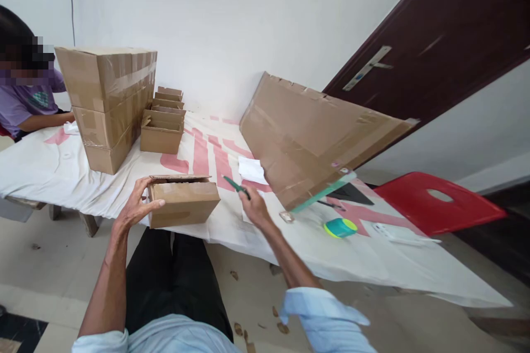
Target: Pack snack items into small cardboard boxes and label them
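A small cardboard box point(184, 204) sits at the near edge of the cloth-covered table, its rear flap standing slightly raised. My left hand point(143, 201) grips its left end, thumb on the near side and fingers at the back corner. To the right of the box, my right hand point(254, 207) is closed around a slim green utility knife point(236, 185). The knife's tip points left and away from me, apart from the box. My right palm hides the rest of its handle.
Taped cartons point(111, 105) are stacked at left; open boxes point(162, 135) stand in a row beside them. A large cardboard sheet point(306, 132) leans at right. A teal-and-yellow tape roll point(339, 227), white paper point(250, 170) and a red chair point(430, 204) are nearby. Another person point(28, 94) sits far left.
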A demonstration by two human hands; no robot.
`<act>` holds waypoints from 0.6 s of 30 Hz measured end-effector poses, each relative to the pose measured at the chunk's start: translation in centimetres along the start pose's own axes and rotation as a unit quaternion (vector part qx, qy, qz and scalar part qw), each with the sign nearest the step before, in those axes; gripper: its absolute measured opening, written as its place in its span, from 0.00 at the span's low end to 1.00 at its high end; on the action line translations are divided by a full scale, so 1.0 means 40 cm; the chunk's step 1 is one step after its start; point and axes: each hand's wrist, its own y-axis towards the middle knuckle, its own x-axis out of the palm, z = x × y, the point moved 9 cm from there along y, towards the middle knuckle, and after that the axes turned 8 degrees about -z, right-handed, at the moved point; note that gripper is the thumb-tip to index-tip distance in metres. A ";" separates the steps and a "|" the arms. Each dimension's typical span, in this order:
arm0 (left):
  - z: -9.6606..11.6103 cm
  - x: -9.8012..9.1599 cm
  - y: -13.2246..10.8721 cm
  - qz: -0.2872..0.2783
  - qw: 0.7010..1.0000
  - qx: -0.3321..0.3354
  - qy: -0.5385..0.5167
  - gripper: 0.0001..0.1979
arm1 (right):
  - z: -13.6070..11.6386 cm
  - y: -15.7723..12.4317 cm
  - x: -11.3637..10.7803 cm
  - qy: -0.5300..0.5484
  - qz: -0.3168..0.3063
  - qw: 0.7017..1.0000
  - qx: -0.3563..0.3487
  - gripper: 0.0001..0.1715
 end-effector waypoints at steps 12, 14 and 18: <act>-0.007 0.002 0.008 0.010 1.000 0.015 -0.012 0.41 | -0.109 -0.015 0.111 0.167 -0.042 0.985 0.011 0.29; -0.006 0.001 0.006 0.011 1.000 0.016 -0.011 0.41 | -0.183 0.013 0.106 0.183 -0.102 0.978 -0.023 0.28; -0.002 -0.002 -0.005 0.004 1.000 0.019 -0.020 0.41 | -0.270 0.001 0.087 0.172 -0.130 0.975 -0.059 0.21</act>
